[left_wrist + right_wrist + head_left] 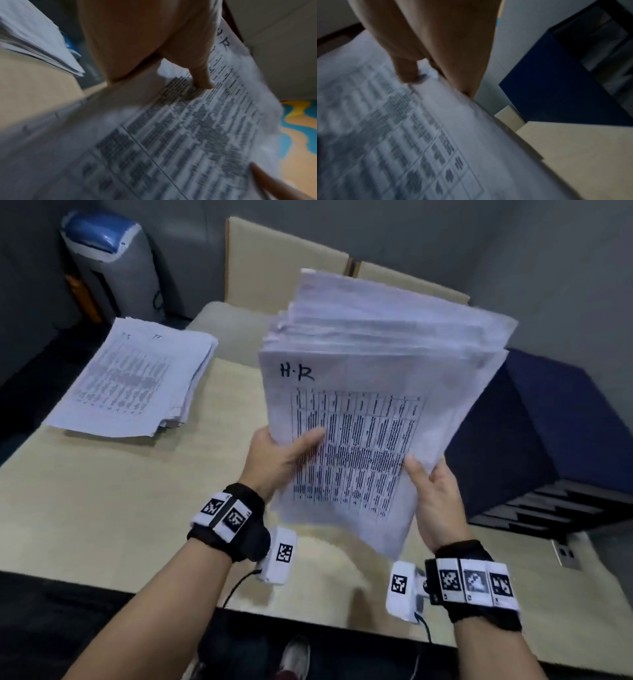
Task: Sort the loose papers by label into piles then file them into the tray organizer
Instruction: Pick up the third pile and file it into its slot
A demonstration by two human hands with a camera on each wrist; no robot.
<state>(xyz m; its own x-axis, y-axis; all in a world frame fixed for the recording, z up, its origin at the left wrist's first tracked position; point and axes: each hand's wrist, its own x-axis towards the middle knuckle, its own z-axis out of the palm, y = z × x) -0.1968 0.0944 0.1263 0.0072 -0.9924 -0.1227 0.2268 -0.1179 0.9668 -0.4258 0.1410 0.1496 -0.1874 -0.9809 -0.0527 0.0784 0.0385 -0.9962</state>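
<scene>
While both hands carry it clear of the table, item one is the H.R stack (383, 392), a thick sheaf of printed tables with "H.R" handwritten at the head of the top sheet. Left hand (277, 460): grips the stack's near-left edge, thumb laid across the top sheet, fingers hidden beneath. Right hand (435, 498): grips the near-right edge the same way, thumb on top.

Item two, sorted pile (133, 378): left of the H.R stack, lying flat on the table, its edges ragged; its label is too faint to read.

Item three, tray organizer (548, 433): dark blue, just right of the H.R stack, stepped dark trays on its near side; whether any papers are filed cannot be told.

Progress, by judgement: sorting looks done or nearly so, with no loose sheets in view; filing looks barely begun, this stack perhaps first.

Table (102, 508): pale wood-grain top, a socket plate (567, 554) near its right edge. Beyond the H.R stack, beige chair backs (274, 268); farther left, a grey and blue bin-like unit (109, 261) against grey walls.
</scene>
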